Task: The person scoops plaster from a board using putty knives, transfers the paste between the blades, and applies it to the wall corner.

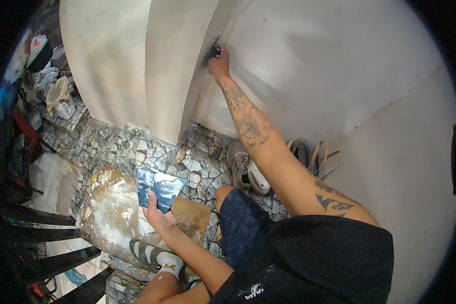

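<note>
In my left hand (160,219) is a blue trapezoid-shaped flat spreader (151,188), held low over the floor. White paste-like patches show on its face, and my thumb lies on top of it. My right arm stretches up to the wall corner, where my right hand (219,65) is closed round a small dark-bladed putty knife (214,52). Its blade lies against or very near the narrow side of the pale pillar (180,55), next to the pale wall (309,66). The angle hides most of the knife's handle.
A paste-stained board (114,207) lies on the stone-mosaic floor (142,147), under my left hand, with my sandalled foot at its edge. Shoes (238,161) and a bag with straps (301,152) stand by the wall. Plastic bags (58,93) and dark bars (45,233) are at left.
</note>
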Tool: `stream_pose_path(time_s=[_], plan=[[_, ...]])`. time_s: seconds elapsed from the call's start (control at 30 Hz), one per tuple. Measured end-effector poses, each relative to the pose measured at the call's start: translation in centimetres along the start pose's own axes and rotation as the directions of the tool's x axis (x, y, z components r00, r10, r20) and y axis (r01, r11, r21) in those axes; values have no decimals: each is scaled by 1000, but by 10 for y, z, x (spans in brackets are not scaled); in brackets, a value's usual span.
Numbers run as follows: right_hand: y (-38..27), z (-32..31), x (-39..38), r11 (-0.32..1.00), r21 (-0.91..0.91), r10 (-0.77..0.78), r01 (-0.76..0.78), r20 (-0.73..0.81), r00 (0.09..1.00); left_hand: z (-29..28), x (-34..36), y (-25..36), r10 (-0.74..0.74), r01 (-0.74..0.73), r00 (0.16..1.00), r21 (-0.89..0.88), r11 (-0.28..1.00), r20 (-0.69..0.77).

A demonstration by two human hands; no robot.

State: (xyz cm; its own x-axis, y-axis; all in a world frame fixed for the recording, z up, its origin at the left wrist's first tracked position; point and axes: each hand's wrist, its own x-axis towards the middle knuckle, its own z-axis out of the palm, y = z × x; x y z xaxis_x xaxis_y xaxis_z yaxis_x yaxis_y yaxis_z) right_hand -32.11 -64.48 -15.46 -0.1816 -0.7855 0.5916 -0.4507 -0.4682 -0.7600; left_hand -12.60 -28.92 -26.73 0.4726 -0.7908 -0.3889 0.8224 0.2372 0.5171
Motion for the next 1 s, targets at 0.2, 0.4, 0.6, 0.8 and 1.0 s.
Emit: stream_pose_path(time_s=[0.2, 0.4, 0.6, 0.8, 1.0], plan=[[-33, 15, -27, 991, -117, 53, -64, -96, 994, -6, 2, 4, -22, 22, 1000, 8, 1000, -18], [-51, 19, -44, 995, -103, -9, -7, -154, 988, -3, 3, 2, -28, 28, 999, 4, 1000, 23], [-76, 5, -65, 997, -74, -20, 12, -109, 994, 3, 1, 1, -58, 58, 997, 0, 998, 57], [-114, -54, -168, 747, 552, 288, -369, 231, 929, -9, -5, 8, -53, 52, 999, 32, 998, 8], [-140, -111, -251, 473, 573, 355, -669, 571, 740, 2, 2, -6, -72, 71, 995, 22, 997, 62]])
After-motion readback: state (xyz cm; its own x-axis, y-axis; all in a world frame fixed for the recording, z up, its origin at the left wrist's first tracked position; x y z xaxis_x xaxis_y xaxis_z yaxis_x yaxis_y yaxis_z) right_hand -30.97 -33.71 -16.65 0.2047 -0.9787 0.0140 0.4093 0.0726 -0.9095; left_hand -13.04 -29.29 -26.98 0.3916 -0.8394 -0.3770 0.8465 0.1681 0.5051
